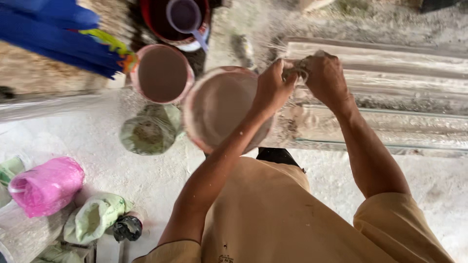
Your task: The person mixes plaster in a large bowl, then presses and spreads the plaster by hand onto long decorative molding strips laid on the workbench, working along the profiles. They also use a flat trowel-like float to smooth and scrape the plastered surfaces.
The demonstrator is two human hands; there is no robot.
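While both my left hand [273,87] and right hand [325,78] clench a small wet grey clump of fibre [296,73] above the long white plaster moulding [390,97], I judge it soft, slippery, best pinched at its ends.

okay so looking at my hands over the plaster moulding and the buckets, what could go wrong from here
Both hands, left hand and right hand, grip a small grey wad above the white moulding; drips could mar its grooves. The left forearm crosses the pale bucket, so a knock might tip it. The next bucket holds brown liquid and stands close by, so it may spill too.
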